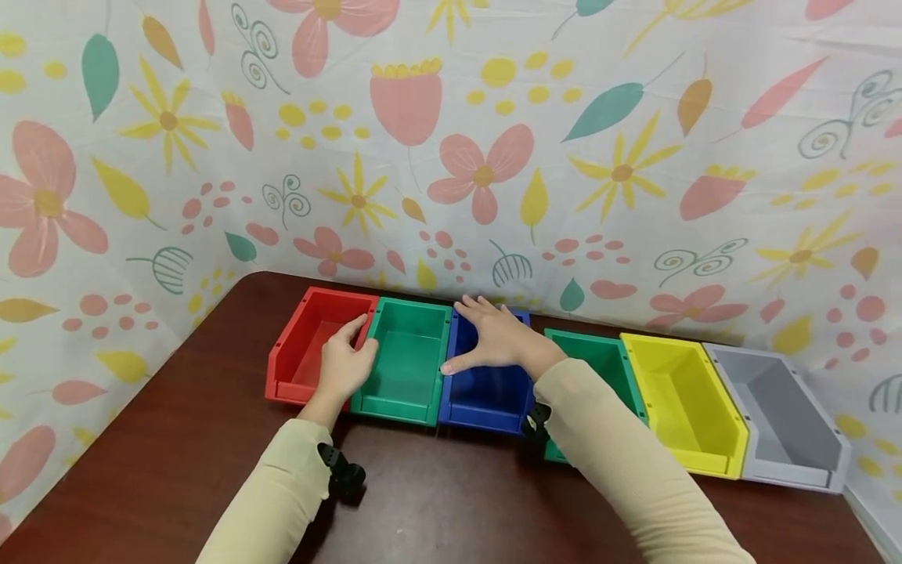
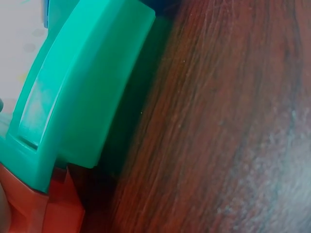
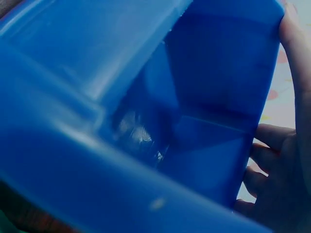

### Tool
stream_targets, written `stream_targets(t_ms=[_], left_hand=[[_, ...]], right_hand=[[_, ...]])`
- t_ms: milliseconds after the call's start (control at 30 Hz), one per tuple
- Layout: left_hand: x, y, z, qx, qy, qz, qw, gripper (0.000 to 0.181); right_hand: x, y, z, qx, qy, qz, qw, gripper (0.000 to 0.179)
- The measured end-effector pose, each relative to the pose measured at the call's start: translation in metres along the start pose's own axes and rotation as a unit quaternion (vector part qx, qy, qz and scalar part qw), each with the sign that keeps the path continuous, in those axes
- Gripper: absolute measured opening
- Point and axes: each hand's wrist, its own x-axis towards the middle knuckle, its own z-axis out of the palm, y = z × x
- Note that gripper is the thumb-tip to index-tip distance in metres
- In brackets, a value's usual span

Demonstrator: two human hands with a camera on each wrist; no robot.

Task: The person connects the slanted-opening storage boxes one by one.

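Both arms wore long, plain sleeves in pale cream. The left sleeve [image 1: 264, 501] was to the left of and nearer than the blue bin [image 1: 486, 395]; the right sleeve [image 1: 627, 470] was to its right and nearer, with shallow creases across the cloth. Each ended in a wide cuff with an uneven, slightly wavy edge, the right one just beside the blue bin. A small black device sat at each wrist. The left device [image 1: 344, 473], left of and nearer than the blue bin, was chunky, with rounded parts. The right device [image 1: 537, 421], at the bin's front right corner, was partly hidden by its cuff.
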Motion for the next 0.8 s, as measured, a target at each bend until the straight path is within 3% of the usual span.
stream_targets(t_ms=[233,400,600,800], left_hand=[[-0.001,-0.002,-0.005,0.008,0.014,0.013,0.9998,0.05],[-0.002,-0.003,0.0,0.007,0.008,0.004,0.9999,0.05],[0.0,0.001,0.004,0.008,0.012,-0.002,0.9999,0.049],[0.0,0.004,0.004,0.007,0.007,-0.012,0.9999,0.051]], right_hand=[[0.001,-0.004,0.004,0.006,0.0,-0.012,0.9999,0.119],[-0.001,-0.001,0.007,0.008,-0.002,-0.008,0.9999,0.118],[-0.002,-0.001,0.006,0.013,-0.008,0.011,0.9998,0.12],[0.0,-0.003,0.007,-0.029,-0.029,0.049,0.998,0.121]])
